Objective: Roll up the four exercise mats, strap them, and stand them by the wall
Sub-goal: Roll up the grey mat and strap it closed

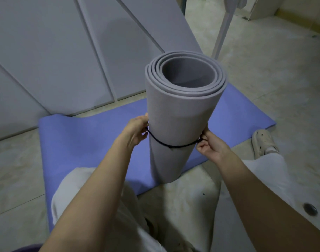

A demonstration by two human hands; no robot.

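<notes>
Head view, entries as we find them:

- Grey mat [183, 115]: rolled, upright on end between our knees, its foot at the near edge of the blue mat.
- Strap [173, 145]: a thin black loop round the lower half of the roll, sagging at the front. We judge it not yet snug.
- Left hand [137, 130]: fingers curled, pinching the strap at the roll's left flank.
- Right hand [209, 144]: clenched round the strap at the right flank.
- Blue mat [82, 139]: flat on the floor [264, 70], unrolled, near the grey wall panels [55, 60].
- Purple edge [26, 248]: bottom corner; we cannot tell whether it is a mat.

Progress, by our judgement: one mat is rolled and its strapping is in hand. The blue mat is untouched, the other two are unaccounted for, and no mat stands by the wall.
</notes>
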